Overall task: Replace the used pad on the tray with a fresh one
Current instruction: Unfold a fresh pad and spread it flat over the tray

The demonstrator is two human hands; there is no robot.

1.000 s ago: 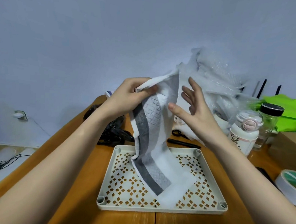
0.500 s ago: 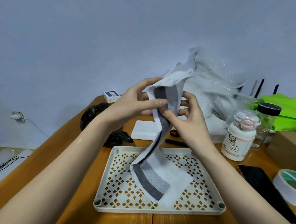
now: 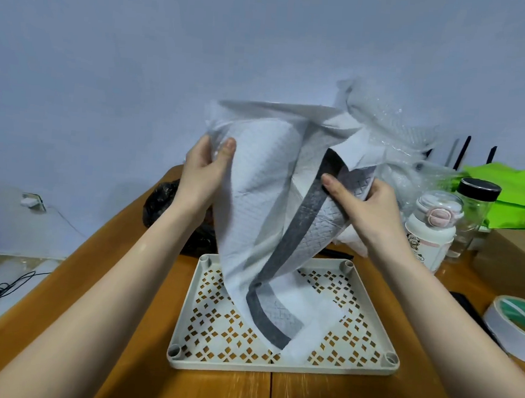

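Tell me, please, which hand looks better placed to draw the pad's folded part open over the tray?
Probably the right hand: it pinches the pad at the still-folded section with the grey stripe, while the left hand only holds the opened edge above the tray.

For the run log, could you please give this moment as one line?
step: unfolding pad | left hand: grips edge | right hand: grips edge | tray: pad's lower end on it

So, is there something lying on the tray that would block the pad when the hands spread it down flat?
Nothing visible does. The left hand and the right hand hold the pad up by its top edges; its lower end already rests on the tray. The rest of the tray floor shows bare. The bottle and tape roll stand outside the rim.
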